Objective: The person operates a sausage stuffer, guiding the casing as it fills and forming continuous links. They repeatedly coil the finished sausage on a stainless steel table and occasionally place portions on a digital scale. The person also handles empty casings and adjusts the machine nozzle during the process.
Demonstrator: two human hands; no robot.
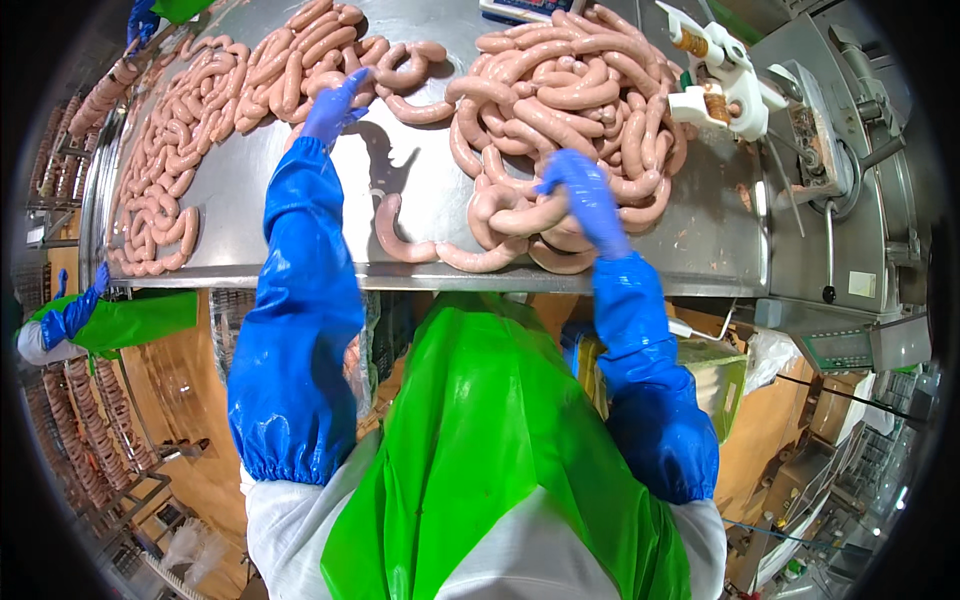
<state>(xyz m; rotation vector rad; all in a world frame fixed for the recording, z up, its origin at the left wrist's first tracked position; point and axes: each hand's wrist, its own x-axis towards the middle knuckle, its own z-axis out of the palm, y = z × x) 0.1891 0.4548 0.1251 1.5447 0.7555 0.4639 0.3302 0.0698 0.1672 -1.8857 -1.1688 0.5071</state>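
Both my hands wear blue gloves and long blue sleeve covers. My left hand (335, 105) reaches far out over the steel table (250, 200) and its fingers close on a link at the near edge of the left heap of pale pink sausages (290, 65). My right hand (585, 200) grips a loop of links at the front of the big coiled sausage pile (560, 90) on the right. A loose string of sausages (440, 250) trails along the table's front edge between my arms. A green apron (480, 440) covers my front.
A grey sausage machine (840, 150) with a white plastic head (720, 90) stands at the table's right end. More links (155, 200) cover the table's left side. A co-worker in green apron and blue sleeves (90, 320) stands left, beside racks of hanging sausages (70, 430).
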